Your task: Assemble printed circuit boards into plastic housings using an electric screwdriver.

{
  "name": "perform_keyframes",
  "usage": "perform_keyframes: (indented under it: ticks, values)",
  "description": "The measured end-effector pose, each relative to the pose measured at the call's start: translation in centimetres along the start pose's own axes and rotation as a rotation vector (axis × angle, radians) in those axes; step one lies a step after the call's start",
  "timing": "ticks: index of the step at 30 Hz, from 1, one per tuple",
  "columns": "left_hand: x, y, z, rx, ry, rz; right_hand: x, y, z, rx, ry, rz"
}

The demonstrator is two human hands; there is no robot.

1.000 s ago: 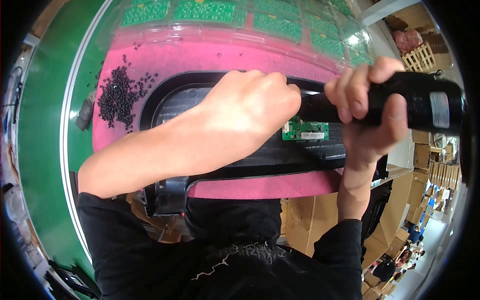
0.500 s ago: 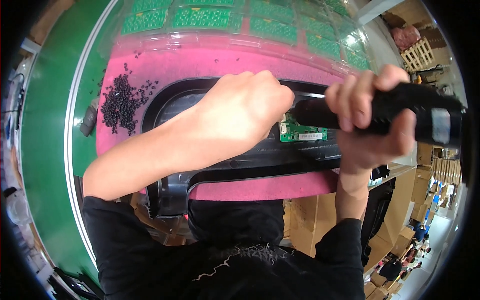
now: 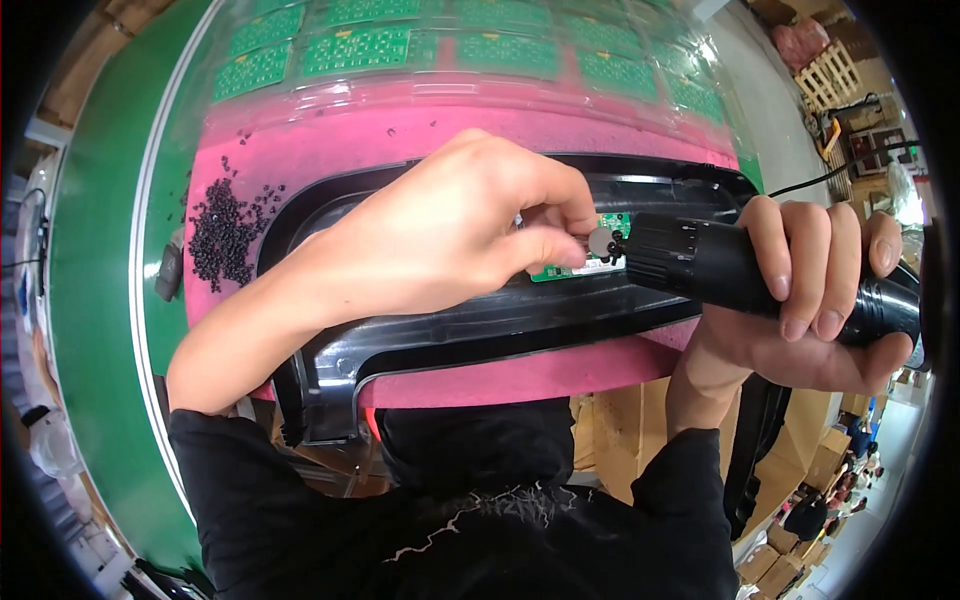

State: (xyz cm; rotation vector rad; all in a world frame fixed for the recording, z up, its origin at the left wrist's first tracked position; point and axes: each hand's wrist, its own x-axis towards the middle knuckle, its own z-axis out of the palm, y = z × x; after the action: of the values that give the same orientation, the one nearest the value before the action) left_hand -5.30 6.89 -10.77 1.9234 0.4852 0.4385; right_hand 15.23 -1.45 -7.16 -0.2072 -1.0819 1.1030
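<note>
My right hand (image 3: 812, 300) is wrapped round a black electric screwdriver (image 3: 690, 255), which lies nearly level with its nose toward the left. At that nose sit a small grey disc (image 3: 600, 242) and several black screws (image 3: 617, 247). My left hand (image 3: 480, 215) is beside the disc, its fingers curled and closed; what lies between them is hidden. Under both hands is a green circuit board (image 3: 552, 273), partly covered, inside a long black plastic housing (image 3: 440, 335) with a curved rim.
A pile of small black screws (image 3: 225, 232) lies on the pink mat (image 3: 500, 382) at the left, beside a dark grey lump (image 3: 170, 270). Clear trays with green circuit boards (image 3: 355, 50) span the far side. A black cable (image 3: 840, 168) runs at the right, above a cardboard box (image 3: 625, 430).
The screwdriver has moved right and down, away from the board, and its nose now shows with screws on it. My left hand has turned, bringing its thumb and fingers beside that nose.
</note>
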Motion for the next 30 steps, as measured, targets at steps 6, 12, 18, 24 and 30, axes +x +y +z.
perform_keyframes:
  ticks: [6, 12, 18, 24, 30]
  values:
    - [-0.2, -1.2, 0.3, 0.260, -0.040, 0.018, 0.0, 1.4, -0.6, -0.176, -0.181, 0.207]
    - [-0.7, -1.2, 0.3, 0.390, -0.009, 0.048, -0.8, 2.8, 1.5, -0.337, 0.011, 0.281]
    - [-1.2, -0.8, 0.8, 0.441, 0.076, 0.009, -0.5, 3.8, 1.6, -0.317, -0.109, 0.258]
    - [-1.9, -0.9, 0.6, 0.493, 0.078, 0.061, -0.3, 4.6, 3.9, -0.466, 0.020, 0.348]
    - [-2.6, -1.0, 0.6, 0.516, 0.092, 0.125, -0.4, 4.8, 4.7, -0.522, 0.046, 0.380]
